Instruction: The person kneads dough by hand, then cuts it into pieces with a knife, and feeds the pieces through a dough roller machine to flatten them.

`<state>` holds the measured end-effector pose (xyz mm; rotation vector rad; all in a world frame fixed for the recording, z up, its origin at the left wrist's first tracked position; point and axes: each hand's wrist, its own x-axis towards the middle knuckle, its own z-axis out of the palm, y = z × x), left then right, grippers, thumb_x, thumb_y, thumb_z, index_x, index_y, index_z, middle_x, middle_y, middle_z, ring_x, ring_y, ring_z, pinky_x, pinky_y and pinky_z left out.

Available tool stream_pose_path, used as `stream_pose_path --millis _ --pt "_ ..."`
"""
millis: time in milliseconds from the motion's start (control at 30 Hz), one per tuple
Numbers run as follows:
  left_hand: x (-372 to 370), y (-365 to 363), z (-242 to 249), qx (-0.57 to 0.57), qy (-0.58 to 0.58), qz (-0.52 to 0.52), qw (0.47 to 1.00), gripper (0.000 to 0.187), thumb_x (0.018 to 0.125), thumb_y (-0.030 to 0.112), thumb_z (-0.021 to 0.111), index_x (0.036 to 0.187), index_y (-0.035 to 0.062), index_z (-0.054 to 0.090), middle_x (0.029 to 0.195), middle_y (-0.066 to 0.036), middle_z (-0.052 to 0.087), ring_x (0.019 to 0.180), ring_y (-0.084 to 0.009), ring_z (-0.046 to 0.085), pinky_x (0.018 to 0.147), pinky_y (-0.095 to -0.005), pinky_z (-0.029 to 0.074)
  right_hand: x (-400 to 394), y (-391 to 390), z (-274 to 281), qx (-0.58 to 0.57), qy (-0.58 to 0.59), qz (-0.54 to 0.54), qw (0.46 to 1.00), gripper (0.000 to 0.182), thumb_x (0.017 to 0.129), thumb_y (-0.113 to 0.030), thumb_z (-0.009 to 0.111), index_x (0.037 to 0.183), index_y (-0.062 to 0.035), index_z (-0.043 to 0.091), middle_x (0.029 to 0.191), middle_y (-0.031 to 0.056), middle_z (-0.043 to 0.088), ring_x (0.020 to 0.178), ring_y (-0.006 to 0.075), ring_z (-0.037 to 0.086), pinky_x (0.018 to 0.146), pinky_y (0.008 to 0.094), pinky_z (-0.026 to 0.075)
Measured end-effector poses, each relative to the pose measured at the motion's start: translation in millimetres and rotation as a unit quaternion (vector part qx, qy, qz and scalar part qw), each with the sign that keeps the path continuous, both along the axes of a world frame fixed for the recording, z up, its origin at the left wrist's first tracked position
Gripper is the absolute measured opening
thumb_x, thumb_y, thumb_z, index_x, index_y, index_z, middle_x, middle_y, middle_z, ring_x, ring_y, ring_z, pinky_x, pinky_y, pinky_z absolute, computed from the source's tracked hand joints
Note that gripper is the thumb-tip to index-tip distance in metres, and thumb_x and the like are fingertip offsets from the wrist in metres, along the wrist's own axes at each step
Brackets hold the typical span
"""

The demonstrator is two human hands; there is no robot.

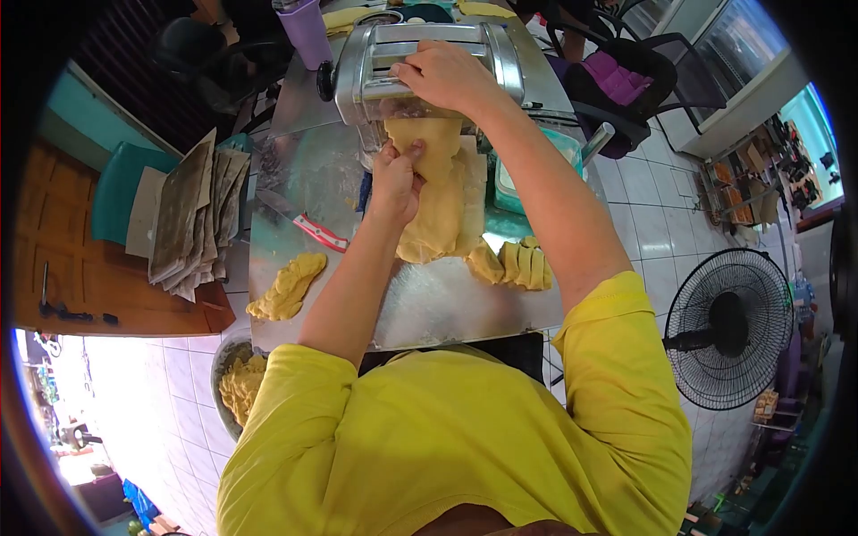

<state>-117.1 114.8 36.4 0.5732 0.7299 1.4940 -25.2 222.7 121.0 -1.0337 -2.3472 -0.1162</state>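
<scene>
A silver dough sheeter with rollers [353, 76] stands at the far end of the metal table. A flat sheet of yellow dough [438, 223] hangs from its front and lies folded down on the table. My left hand [396, 181] is closed on the left edge of this sheet, thumb on top. My right hand [444, 76] rests on top of the machine with fingers stretched over the roller bars, holding nothing visible. A knife with a red handle [320, 234] lies left of my left forearm. Cut dough pieces [525, 266] sit in a row near my right forearm.
A dough lump [288, 286] lies at the table's left edge, above a bowl of dough [239, 389]. A teal container [509, 198] stands right of the sheet. A purple tumbler [306, 36] stands beside the machine. A black fan [728, 326] is at right, stacked boards [192, 210] at left.
</scene>
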Motion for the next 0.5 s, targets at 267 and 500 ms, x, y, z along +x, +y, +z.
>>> stream_pose_path --millis 267,500 --pt "0.0 -14.2 -6.5 -0.003 0.001 -0.004 1.0 0.024 0.091 0.001 0.048 0.115 -0.0013 0.046 0.112 -0.015 0.059 0.1 -0.0262 0.062 0.086 -0.0391 0.054 -0.6 -5.9 7.1 -0.057 -0.041 -0.021 0.997 0.04 0.092 -0.037 0.045 0.093 -0.005 0.069 0.096 0.0124 0.062 0.096 0.0308 0.058 0.088 0.0414 0.045" --pt "-1.8 -22.9 -8.4 -0.002 -0.007 -0.012 1.0 0.025 0.092 0.005 0.049 0.117 0.0001 0.046 0.114 -0.013 0.058 0.102 -0.0261 0.061 0.087 -0.0395 0.053 1.0 -4.9 -2.7 -0.051 0.01 -0.021 0.998 0.041 0.093 -0.038 0.043 0.094 -0.0063 0.069 0.101 0.0126 0.061 0.101 0.0312 0.056 0.091 0.0412 0.043"
